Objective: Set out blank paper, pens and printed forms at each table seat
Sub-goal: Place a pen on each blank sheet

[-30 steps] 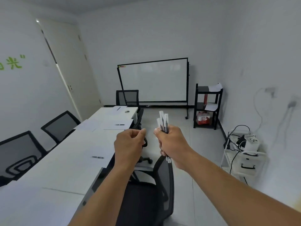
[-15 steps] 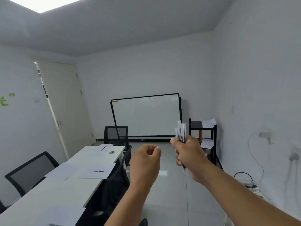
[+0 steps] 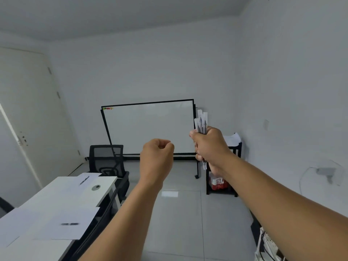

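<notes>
Down and left of the grip, the table (image 3: 56,196) already carries sheets (image 3: 66,223) topped with pens at two seats, so those places look served; more likely remain. The right hand (image 3: 209,146) grips the pen bundle (image 3: 201,121), tips upward. The left hand (image 3: 157,157), just beside, is curled and holds nothing.

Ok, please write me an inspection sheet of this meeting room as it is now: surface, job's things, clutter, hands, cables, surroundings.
Surface: long white table, lower left.
Job's things: white paper sheets at two seats, a dark pen on the near one, another pen on the far one; bundle of wrapped pens in hand.
Clutter: nothing seen.
Hands: left hand curled, holds nothing visible; right hand grips the bundle.
Cables: thin wire on right wall.
Surroundings: black-framed whiteboard, black mesh chair, black shelf rack.
</notes>
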Demonstrator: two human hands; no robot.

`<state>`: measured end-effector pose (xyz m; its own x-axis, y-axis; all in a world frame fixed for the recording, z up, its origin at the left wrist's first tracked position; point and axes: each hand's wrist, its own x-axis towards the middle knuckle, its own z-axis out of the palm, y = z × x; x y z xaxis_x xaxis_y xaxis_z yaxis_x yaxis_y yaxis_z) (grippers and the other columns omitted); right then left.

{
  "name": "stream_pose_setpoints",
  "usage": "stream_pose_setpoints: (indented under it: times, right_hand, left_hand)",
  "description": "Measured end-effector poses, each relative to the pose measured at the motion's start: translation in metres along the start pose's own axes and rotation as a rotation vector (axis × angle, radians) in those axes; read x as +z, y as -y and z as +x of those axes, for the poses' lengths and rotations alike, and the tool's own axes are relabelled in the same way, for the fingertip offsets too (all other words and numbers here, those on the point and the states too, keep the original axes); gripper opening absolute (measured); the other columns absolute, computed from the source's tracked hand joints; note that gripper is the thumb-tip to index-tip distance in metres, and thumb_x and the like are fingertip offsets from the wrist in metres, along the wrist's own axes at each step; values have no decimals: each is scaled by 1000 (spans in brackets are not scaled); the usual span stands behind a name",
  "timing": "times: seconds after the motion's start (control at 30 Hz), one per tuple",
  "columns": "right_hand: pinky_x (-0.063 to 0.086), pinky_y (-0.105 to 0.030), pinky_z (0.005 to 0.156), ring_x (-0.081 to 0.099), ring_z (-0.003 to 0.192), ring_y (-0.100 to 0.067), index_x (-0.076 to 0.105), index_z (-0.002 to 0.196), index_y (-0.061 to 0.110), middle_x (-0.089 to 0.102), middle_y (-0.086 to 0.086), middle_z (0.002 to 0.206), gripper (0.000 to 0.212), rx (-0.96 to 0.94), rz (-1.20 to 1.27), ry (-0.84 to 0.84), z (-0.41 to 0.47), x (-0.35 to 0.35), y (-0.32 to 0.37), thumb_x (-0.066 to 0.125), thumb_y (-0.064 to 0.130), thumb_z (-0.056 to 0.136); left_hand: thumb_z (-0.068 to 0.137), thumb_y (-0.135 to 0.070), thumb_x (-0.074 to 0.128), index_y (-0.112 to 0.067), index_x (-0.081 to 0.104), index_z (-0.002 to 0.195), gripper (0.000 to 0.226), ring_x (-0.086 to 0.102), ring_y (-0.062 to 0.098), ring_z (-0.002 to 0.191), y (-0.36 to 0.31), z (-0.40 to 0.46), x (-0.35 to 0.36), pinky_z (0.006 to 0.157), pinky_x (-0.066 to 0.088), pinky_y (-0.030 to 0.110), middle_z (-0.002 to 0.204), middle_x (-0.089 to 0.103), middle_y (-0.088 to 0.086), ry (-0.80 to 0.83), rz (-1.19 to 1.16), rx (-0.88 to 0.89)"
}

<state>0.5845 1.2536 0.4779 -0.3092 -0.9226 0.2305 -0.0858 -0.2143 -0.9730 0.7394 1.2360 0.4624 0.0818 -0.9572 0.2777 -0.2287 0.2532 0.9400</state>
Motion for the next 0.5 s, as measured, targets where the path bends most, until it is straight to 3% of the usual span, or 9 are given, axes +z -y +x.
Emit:
stream_pose_setpoints:
  times: [0.27,0.37,0.5]
  right_hand:
    - [32,-29,46,28,52,-15,52,97,14,34,-4,69,12,-27,65,27,172,-8,-36,57,17,108]
    - [30,-30,47,27,53,-16,51,96,14,33,-5,70,13,-39,80,48,250,-13,-61,56,18,107]
    - [29,-31,48,27,55,-16,51,96,15,33,-9,76,12,-32,89,82,347,-17,-88,56,18,106]
  left_hand:
    - [95,-16,64,-27,76,90,18,76,21,81,19,151,76,68,59,35,82,78,-7,-28,46,-8]
    - [95,-13,62,-18,75,86,16,68,21,77,34,215,119,66,53,34,86,78,2,-40,72,-5]
    - [96,-14,62,-19,77,91,17,71,26,81,46,300,168,69,54,34,100,81,8,-81,80,-19]
